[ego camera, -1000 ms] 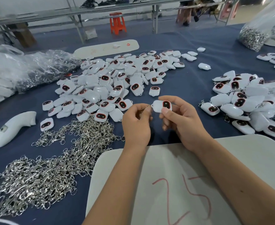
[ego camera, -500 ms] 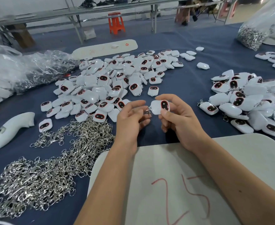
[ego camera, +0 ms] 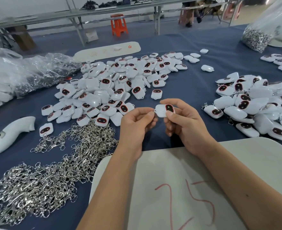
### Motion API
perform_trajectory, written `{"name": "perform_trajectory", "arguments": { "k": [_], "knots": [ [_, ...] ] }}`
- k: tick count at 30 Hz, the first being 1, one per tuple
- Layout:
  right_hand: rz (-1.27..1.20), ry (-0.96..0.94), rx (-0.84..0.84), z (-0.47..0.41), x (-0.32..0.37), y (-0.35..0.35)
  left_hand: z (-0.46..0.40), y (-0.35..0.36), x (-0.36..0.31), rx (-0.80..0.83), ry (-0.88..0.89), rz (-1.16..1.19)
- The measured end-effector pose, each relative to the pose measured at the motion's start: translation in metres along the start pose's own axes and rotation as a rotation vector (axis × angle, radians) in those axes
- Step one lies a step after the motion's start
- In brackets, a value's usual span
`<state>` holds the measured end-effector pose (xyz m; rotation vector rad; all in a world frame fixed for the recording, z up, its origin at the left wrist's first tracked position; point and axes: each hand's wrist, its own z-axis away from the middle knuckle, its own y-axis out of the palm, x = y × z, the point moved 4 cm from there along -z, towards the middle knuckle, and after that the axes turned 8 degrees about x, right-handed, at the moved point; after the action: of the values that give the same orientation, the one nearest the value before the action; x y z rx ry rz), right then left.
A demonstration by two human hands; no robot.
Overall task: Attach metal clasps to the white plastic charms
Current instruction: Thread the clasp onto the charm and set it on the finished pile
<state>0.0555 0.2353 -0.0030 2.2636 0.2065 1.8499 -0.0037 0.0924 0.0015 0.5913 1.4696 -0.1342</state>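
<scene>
Silver clasps (ego camera: 42, 185) lie heaped at my far left on the blue table (ego camera: 186, 83), a white handle-shaped moulding (ego camera: 9, 135) beside them, and the big pile of bare white charms (ego camera: 113, 83) spreads just beyond. Moving in, my left hand (ego camera: 135, 125) has its fingers (ego camera: 149, 114) curled and pinched together on one metal clasp (ego camera: 154, 111), right at the charm's edge. Next, my right hand (ego camera: 185, 128) grips the white charm (ego camera: 164, 110) between thumb and forefinger, dark face turned up, held above the table in front of the white board marked 25 (ego camera: 178, 188). Further right sits the finished pile (ego camera: 256, 103), clasps already on.

Risk now, as I judge it: the clasp is tiny and my pinch is shallow, so it could slip out or miss the charm's loop and drop into the heap. Twisting too hard might snap that loop.

Hard to see: the loop itself is hidden behind my fingers, and whether the clasp has hooked through I cannot tell.
</scene>
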Motion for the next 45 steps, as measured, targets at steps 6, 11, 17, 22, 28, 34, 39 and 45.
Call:
{"name": "perform_trajectory", "arguments": {
  "k": [6,11,17,22,28,34,39,45],
  "knots": [
    [0.149,-0.040,-0.106,0.001,0.002,0.001,-0.001,-0.007,-0.005,-0.105,0.105,-0.190],
    [0.223,-0.046,-0.216,0.001,0.003,-0.001,0.001,-0.007,-0.007,-0.036,0.170,-0.354],
    [0.250,-0.021,-0.252,0.001,0.002,-0.003,0.004,-0.001,-0.009,-0.054,0.310,-0.685],
    [0.246,-0.023,-0.225,0.002,0.004,-0.001,-0.003,-0.009,-0.004,-0.107,0.111,-0.358],
    [0.135,-0.037,-0.097,0.002,0.006,0.002,-0.003,-0.006,0.005,-0.072,-0.097,-0.184],
    [-0.057,-0.019,-0.065,0.000,0.006,-0.002,-0.002,0.003,0.003,-0.097,-0.014,-0.295],
    [-0.123,-0.002,-0.079,-0.001,0.006,-0.003,0.003,0.007,-0.004,0.106,0.047,-0.040],
    [-0.148,0.000,-0.045,-0.001,0.007,-0.002,0.002,0.012,0.000,0.023,0.092,-0.082]
  ]
}}
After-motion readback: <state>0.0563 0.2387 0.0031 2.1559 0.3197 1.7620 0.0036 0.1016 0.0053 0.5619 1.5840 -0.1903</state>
